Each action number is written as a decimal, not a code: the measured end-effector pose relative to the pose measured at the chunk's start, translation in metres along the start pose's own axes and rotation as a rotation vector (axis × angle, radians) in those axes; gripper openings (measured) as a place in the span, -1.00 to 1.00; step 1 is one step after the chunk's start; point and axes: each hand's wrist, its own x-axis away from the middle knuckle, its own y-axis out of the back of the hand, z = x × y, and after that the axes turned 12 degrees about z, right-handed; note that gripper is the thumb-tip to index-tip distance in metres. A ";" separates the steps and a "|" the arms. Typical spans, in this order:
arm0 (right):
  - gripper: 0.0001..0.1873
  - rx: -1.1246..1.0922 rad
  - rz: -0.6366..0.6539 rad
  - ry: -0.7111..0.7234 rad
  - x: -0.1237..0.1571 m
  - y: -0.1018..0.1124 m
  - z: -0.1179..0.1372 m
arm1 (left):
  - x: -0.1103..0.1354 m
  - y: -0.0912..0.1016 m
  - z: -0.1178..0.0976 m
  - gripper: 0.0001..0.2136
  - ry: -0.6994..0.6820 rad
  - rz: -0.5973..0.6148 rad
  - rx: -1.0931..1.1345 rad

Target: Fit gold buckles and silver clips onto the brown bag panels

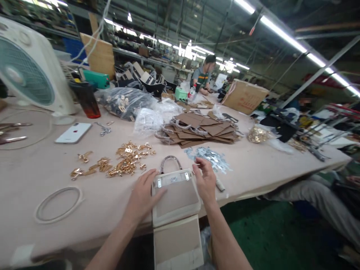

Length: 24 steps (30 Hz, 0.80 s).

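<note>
A pale beige handbag [177, 198] lies at the table's front edge, its flap [177, 240] hanging down toward me. Two small metal plates and a printed label show along its upper edge. A curved handle [171, 158] wrapped in clear film stands out beyond it. My left hand [144, 193] holds the bag's left side, thumb across the panel and fingers stretched along the edge. At the upper right corner is my right hand [206, 178], fingers loosely bent, with a gap between thumb and forefinger. Whether it touches the bag is unclear. Flat silvery metal plates [213, 159] lie just behind it.
Gold-coloured metal fittings [126, 161] are heaped left of centre. Behind lie stacked brown bag pieces [199, 127] with film-wrapped handles. Farther left are a phone [73, 133], a dark cup [86, 99], a fan [30, 71] and a ring of tape [59, 204]. A co-worker [203, 77] sits at the far end.
</note>
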 end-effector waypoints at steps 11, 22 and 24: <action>-0.28 0.299 -0.002 -0.279 0.019 0.106 -0.097 | -0.028 -0.023 -0.076 -0.56 -0.283 0.188 -0.054; -0.50 -0.425 0.007 -0.272 0.002 0.067 -0.079 | -0.038 -0.037 -0.082 -0.59 -0.223 0.278 -0.130; -0.51 -0.623 0.054 -0.243 -0.007 0.048 -0.063 | -0.039 -0.038 -0.082 -0.56 -0.215 0.290 -0.153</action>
